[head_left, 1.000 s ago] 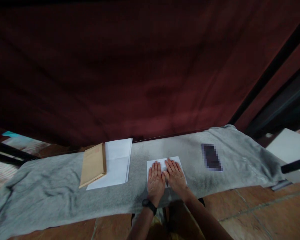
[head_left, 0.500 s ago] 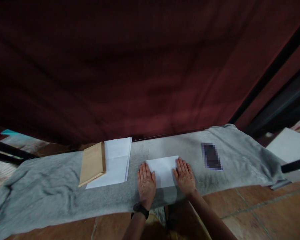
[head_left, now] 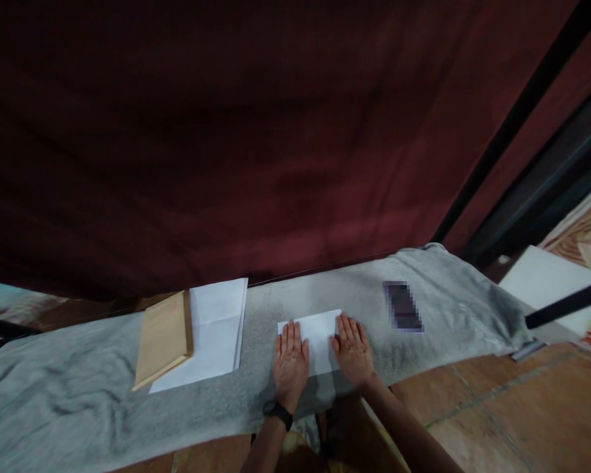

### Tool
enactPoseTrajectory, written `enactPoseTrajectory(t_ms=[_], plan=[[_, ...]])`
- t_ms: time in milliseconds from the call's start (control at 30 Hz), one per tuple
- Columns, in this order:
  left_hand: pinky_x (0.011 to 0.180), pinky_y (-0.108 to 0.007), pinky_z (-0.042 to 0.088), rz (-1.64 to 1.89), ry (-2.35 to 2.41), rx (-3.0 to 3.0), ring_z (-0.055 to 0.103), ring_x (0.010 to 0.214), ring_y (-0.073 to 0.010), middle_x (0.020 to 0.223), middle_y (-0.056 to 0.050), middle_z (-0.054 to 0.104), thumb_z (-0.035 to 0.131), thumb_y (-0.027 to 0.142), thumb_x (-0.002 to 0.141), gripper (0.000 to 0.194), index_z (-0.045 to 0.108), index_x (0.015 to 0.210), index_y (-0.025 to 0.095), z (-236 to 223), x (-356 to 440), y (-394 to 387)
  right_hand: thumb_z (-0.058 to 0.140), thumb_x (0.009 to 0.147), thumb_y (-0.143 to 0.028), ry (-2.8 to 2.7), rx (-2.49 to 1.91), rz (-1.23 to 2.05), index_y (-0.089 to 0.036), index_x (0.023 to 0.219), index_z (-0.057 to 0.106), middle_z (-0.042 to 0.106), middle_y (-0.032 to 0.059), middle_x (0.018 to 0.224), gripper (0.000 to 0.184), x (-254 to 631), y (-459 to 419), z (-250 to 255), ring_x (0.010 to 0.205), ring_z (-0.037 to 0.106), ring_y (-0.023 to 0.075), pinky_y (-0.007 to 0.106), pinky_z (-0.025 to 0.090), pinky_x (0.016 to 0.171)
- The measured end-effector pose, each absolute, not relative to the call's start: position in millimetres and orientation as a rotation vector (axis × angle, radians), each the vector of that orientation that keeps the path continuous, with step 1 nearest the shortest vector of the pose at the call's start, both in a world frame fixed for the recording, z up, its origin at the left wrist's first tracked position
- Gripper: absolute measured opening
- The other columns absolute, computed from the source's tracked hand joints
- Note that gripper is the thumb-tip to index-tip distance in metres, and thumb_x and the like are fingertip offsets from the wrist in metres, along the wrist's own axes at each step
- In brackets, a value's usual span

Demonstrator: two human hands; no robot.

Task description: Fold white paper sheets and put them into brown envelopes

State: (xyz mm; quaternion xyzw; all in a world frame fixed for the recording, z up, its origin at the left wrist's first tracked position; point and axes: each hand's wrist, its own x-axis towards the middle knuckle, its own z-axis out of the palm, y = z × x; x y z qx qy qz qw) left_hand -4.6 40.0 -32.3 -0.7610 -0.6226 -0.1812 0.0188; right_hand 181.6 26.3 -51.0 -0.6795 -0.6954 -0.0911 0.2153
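Observation:
A white sheet of paper [head_left: 321, 338], which looks folded, lies flat on the grey cloth between my hands. My left hand [head_left: 291, 361] rests palm down on its left part, fingers stretched out and pointing away from me. On the right edge of the paper lies my right hand [head_left: 354, 351], also flat with its fingers extended. Neither hand grips anything. Part of the sheet is hidden beneath the fingers. A black watch [head_left: 278, 412] sits on my left wrist.
The grey cloth [head_left: 201, 401] covers a long, narrow surface. To the left, a brown envelope [head_left: 162, 335] overlaps a stack of white paper [head_left: 219, 325]. A dark, pixelated phone-like object [head_left: 404, 307] lies at right. Behind hangs a dark red curtain [head_left: 295, 164], with a black pole [head_left: 502, 144].
My left hand has slid from the paper's left edge inward onto the sheet. My right hand stays at the right edge. The whole view has shifted and tilted slightly.

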Motion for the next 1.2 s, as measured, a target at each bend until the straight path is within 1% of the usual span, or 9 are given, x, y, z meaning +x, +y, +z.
enactPoseTrajectory(t_ms=[100,267,333,433,600,767,967,1100,1200], plan=[[0.122,-0.048,0.029,-0.510,-1.887,-2.340,0.032,0.150,-0.0263,0.157,-0.015,0.042,0.032,0.027,0.102,0.054,0.041,0.152,0.009,-35,-7,39,0.038,0.103,-0.031,-1.892,-1.880,-0.228,-0.008,0.153,0.039,0.048,0.0187,0.151,0.055,164,34,-43,0.140,0.045,0.0313,0.052,0.029,0.118],[0.121,-0.049,0.030,-0.434,-1.811,-2.331,0.032,0.150,-0.0252,0.157,-0.012,0.043,0.031,0.023,0.100,0.055,0.037,0.154,0.013,-39,-7,38,0.042,0.103,-0.035,-2.042,-1.686,-0.108,-0.014,0.148,0.048,0.052,0.0142,0.150,0.050,133,49,-35,0.140,0.046,0.0261,0.049,0.031,0.118],[0.121,-0.050,0.031,-0.419,-1.802,-2.335,0.032,0.150,-0.0250,0.157,-0.012,0.044,0.030,0.022,0.099,0.056,0.035,0.155,0.013,-40,-8,38,0.042,0.103,-0.035,-2.058,-1.659,-0.117,-0.014,0.145,0.051,0.053,0.0137,0.149,0.048,129,51,-36,0.139,0.047,0.0254,0.048,0.031,0.118],[0.121,-0.050,0.031,-0.432,-1.812,-2.334,0.032,0.150,-0.0254,0.157,-0.013,0.043,0.030,0.023,0.099,0.057,0.033,0.156,0.012,-41,-9,39,0.042,0.103,-0.038,-2.042,-1.661,-0.158,-0.016,0.143,0.054,0.052,0.0119,0.150,0.047,133,50,-40,0.139,0.047,0.0252,0.046,0.030,0.118],[0.121,-0.049,0.031,-0.521,-1.864,-2.297,0.033,0.149,-0.0255,0.156,-0.014,0.044,0.029,0.026,0.101,0.058,0.028,0.157,0.012,-39,-13,37,0.042,0.104,-0.036,-2.034,-1.766,-0.182,-0.015,0.148,0.048,0.049,0.0109,0.153,0.050,151,44,-40,0.140,0.046,0.0241,0.044,0.029,0.118],[0.120,-0.049,0.031,-0.501,-1.922,-2.255,0.038,0.146,-0.0279,0.156,-0.017,0.043,0.028,0.031,0.103,0.056,0.036,0.154,0.009,-33,-26,33,0.037,0.105,-0.040,-2.025,-1.840,-0.210,-0.015,0.153,0.040,0.046,0.0114,0.155,0.055,170,36,-41,0.142,0.043,0.0253,0.045,0.026,0.119],[0.120,-0.050,0.032,-0.510,-1.964,-2.208,0.039,0.146,-0.0284,0.155,-0.013,0.046,0.028,0.033,0.104,0.056,0.032,0.156,0.014,-34,-45,26,0.034,0.105,-0.039,-2.019,-1.877,-0.267,-0.013,0.156,0.034,0.044,0.0118,0.156,0.057,191,27,-49,0.141,0.044,0.0278,0.047,0.027,0.118],[0.119,-0.052,0.033,-0.539,-1.955,-2.200,0.040,0.145,-0.0286,0.155,-0.014,0.046,0.027,0.032,0.103,0.057,0.029,0.157,0.015,-37,-57,24,0.034,0.105,-0.040,-2.006,-1.901,-0.268,-0.013,0.155,0.037,0.045,0.0116,0.155,0.057,203,21,-51,0.141,0.043,0.0286,0.047,0.028,0.118],[0.119,-0.055,0.032,-0.594,-1.972,-2.142,0.038,0.146,-0.0306,0.155,-0.018,0.044,0.027,0.033,0.104,0.058,0.026,0.158,0.012,-36,-58,23,0.033,0.105,-0.040,-1.959,-1.938,-0.261,-0.011,0.155,0.036,0.045,0.0134,0.155,0.058,206,17,-50,0.141,0.043,0.0299,0.048,0.029,0.118]])
